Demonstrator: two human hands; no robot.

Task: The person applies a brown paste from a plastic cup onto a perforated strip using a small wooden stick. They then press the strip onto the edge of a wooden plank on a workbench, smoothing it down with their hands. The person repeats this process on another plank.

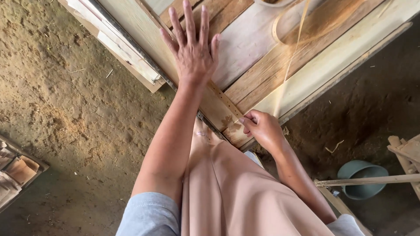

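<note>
My left hand point(192, 50) lies flat, fingers spread, on a wooden work table point(245, 48) made of planks. My right hand point(262, 127) pinches the near end of a thin pale bamboo strip point(292, 57) at the table's near edge. The strip runs up across the planks and curls into a loop at the far side. A narrow wooden ruler-like slat point(225, 100) with small holes lies between my two hands.
Bare earth floor point(74, 109) spreads to the left and right. A grey-green bowl point(362, 178) sits on the ground at the right under a wooden stick point(372, 180). Wooden pieces point(407, 148) stand far right; a wooden box point(17, 172) at the left edge.
</note>
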